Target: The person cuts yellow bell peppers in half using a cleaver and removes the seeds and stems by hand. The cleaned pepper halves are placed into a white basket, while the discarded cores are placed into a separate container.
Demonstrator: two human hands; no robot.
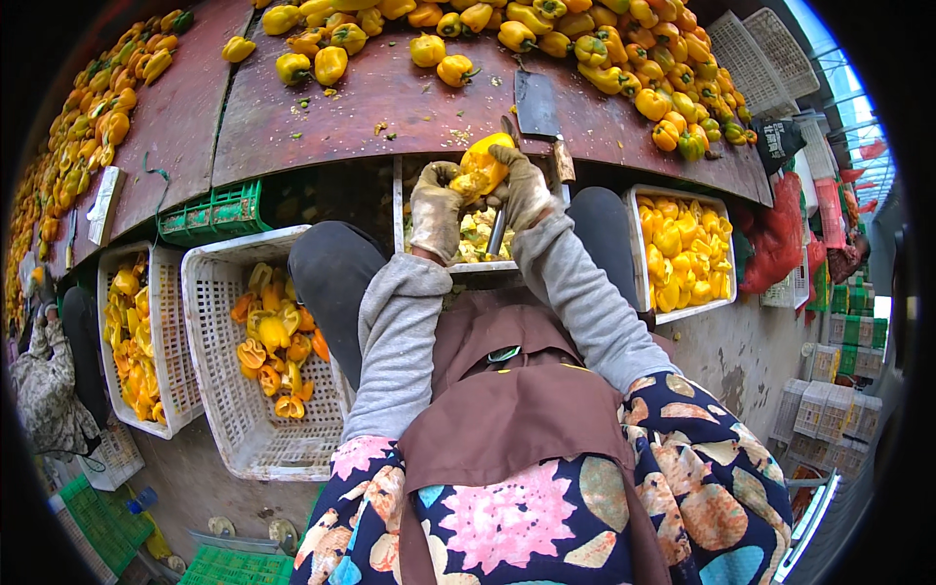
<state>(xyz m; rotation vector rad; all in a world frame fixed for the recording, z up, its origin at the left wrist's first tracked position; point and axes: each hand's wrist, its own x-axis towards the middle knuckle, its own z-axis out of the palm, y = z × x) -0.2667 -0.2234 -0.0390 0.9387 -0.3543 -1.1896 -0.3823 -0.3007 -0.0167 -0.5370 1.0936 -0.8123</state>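
Note:
A yellow bell pepper [485, 162] is held between my two gloved hands over a white crate [482, 268] of pepper scraps. My left hand [433, 208] closes around its cut, ragged lower end. My right hand [528, 186] grips the pepper's right side and also holds a knife; the metal handle [497, 232] sticks out below the palm and part of the dark blade shows above. Just beyond lies a cleaver [537, 106] on the reddish wooden table [329, 139], its wooden handle overhanging the edge.
Whole peppers [658, 66] are heaped across the table's far side. A crate of cut yellow peppers [681, 248] stands at right. At left are a larger white crate [256, 439] with pepper pieces and a narrower filled one [131, 336]. Another person's sleeve [51, 387] shows far left.

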